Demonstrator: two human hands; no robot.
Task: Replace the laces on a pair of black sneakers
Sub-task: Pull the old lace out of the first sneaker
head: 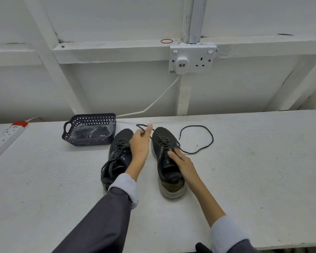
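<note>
Two black sneakers stand side by side on the white table, toes pointing away from me. The left sneaker (117, 157) is still laced, its lace ends trailing loose near the heel. My left hand (140, 143) reaches over it and pinches a dark lace (199, 152) of the right sneaker (167, 161), lifted above the toe. The other end of that lace curls in a wide loop on the table to the right. My right hand (179, 159) presses flat on the right sneaker's tongue, fingers spread.
A dark plastic basket (67, 137) with a clear bag of dark items sits behind the left sneaker. A white power strip (5, 136) lies at the far left. A wall socket (192, 59) with a plugged adapter and white cable is on the back wall.
</note>
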